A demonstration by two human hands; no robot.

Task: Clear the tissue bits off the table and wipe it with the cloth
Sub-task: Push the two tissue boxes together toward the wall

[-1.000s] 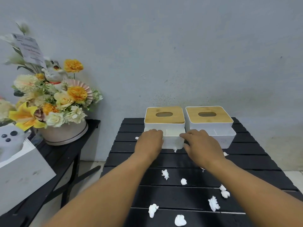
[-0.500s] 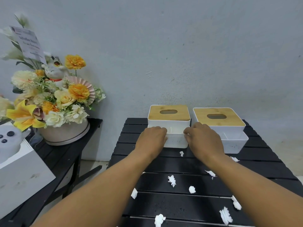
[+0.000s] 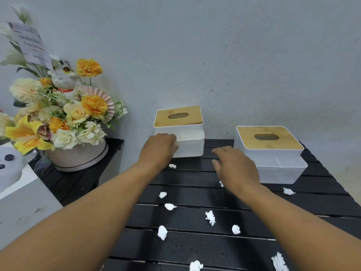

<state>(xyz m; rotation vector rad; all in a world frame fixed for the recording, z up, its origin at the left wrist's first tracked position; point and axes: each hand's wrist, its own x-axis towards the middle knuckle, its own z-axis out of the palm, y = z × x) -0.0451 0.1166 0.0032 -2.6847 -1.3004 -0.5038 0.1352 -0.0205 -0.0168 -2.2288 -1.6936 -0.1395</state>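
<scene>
Several white tissue bits lie scattered over the black slatted table. A white tissue box with a bamboo lid is at the table's far left corner, lifted and tilted. My left hand grips its left front edge. My right hand hovers over the table between the two boxes, fingers apart and holding nothing. A second white tissue box stands at the far right. No cloth is in view.
A lower black side table at left carries a flower arrangement in a round pot with a cat figurine. A white box sits at the near left. A grey wall runs behind both tables.
My left hand has carried the left tissue box up and toward the table's left corner. My right hand has let go of it and drawn back over the table.
</scene>
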